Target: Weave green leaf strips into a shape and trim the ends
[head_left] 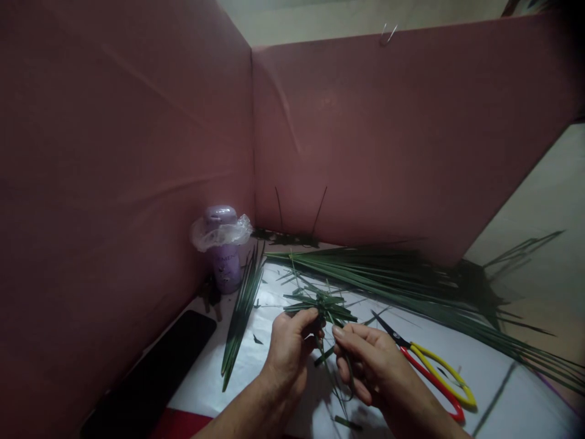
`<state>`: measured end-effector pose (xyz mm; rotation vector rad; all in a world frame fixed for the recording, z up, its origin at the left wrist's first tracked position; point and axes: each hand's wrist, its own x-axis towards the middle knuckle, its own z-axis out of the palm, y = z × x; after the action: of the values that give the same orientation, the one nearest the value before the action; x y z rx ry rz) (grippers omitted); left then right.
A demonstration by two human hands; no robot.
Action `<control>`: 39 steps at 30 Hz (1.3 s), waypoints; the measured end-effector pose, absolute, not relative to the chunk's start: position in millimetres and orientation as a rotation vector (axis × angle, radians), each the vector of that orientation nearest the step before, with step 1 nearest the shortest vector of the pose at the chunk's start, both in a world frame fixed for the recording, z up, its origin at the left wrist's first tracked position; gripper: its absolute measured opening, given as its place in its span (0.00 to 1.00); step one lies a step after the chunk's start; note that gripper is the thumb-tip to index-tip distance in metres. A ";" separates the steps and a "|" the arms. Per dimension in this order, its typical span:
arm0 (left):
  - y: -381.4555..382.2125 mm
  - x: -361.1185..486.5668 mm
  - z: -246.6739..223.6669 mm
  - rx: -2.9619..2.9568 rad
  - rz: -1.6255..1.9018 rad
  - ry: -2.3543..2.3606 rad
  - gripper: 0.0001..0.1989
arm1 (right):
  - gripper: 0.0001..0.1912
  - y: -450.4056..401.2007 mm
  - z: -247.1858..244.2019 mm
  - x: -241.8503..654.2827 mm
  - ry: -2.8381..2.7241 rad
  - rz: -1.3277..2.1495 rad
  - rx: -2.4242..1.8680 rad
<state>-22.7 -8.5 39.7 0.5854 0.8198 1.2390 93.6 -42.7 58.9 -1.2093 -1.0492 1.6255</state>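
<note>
Between my two hands is a woven figure of green leaf strips (321,302), with pointed strips spreading from its sides. My left hand (292,344) pinches it from the left, thumb on top. With thumb and forefinger together, my right hand (368,360) grips a thin leaf strip (351,372) that curls down below the palm. Loose strip ends hang under the figure. To the right of my right hand lie scissors (411,360) with one yellow and one red handle, blades pointing up and left.
Long green palm leaves (388,280) stretch across the back and right. A smaller leaf bundle (242,323) lies at left, near a purple bottle (226,265) with clear plastic around it. A black flat object (159,366) rests at lower left. Reddish panels (356,140) stand behind white paper (274,286).
</note>
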 end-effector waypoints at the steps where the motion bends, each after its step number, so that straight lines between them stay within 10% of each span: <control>1: -8.7 -22.7 40.2 0.590 1.242 0.828 0.07 | 0.19 -42.7 58.4 93.6 -1.057 1.618 -1.220; 39: -14.3 -22.0 44.4 1.011 1.333 0.785 0.05 | 0.16 -48.7 63.8 94.9 -0.879 1.623 -1.131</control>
<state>-22.0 -14.3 44.4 1.0107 0.7846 1.3333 94.9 -48.7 63.8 -1.1310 -0.8787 1.6232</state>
